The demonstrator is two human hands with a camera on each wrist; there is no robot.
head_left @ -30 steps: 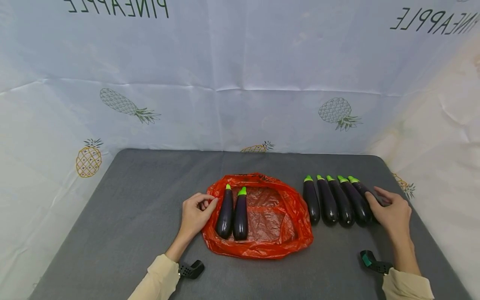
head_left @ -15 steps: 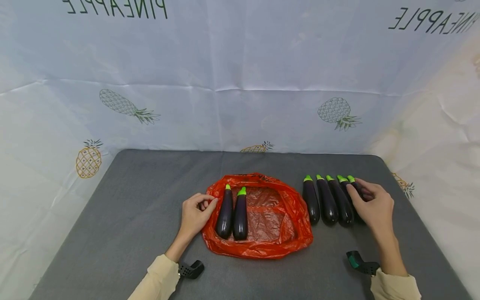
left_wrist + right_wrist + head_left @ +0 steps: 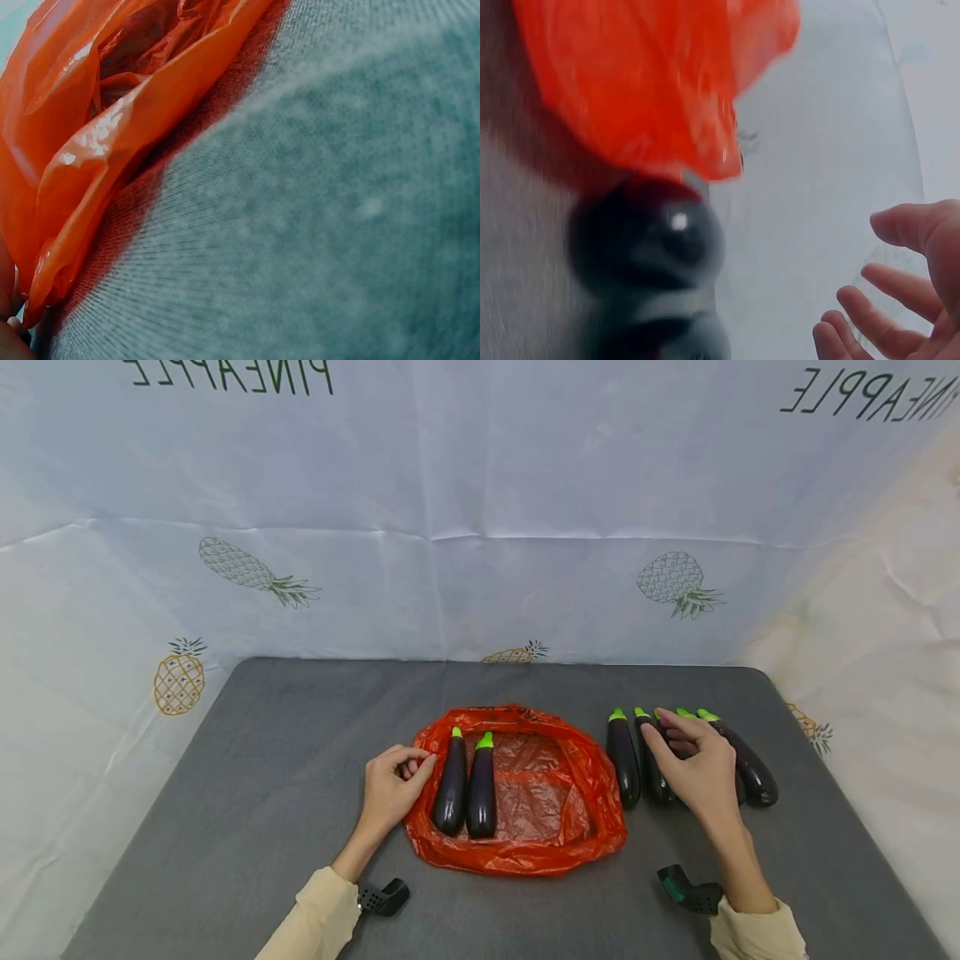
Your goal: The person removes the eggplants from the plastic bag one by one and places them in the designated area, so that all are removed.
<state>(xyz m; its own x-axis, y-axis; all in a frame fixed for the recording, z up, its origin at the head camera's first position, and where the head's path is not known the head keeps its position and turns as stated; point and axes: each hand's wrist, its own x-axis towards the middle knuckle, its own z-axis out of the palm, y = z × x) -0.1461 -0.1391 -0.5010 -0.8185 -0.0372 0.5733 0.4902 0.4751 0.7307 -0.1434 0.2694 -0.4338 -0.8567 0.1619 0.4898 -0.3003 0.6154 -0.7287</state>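
A red plastic bag [image 3: 517,860] lies spread with its mouth facing up, and two dark eggplants [image 3: 450,789] rest side by side in its left part. At its left rim my left hand [image 3: 390,785] pinches the plastic; in the left wrist view the fingertips grip the bag's edge [image 3: 112,150] at the lower left corner. My right hand [image 3: 701,768] hovers over a row of several eggplants [image 3: 621,760] right of the bag, partly hiding the middle ones. Its fingers [image 3: 892,337] are spread and hold nothing in the right wrist view, apart from the nearest eggplant [image 3: 649,240].
The grey table [image 3: 285,760] extends around the bag on every side. Behind it hangs a pale cloth [image 3: 465,593] printed with pineapples. The rightmost eggplant [image 3: 753,768] lies slanted near the table's right edge.
My right hand has moved left along the eggplant row, from its right end to above its middle, uncovering the rightmost eggplant. My left hand and the bag stay where they were.
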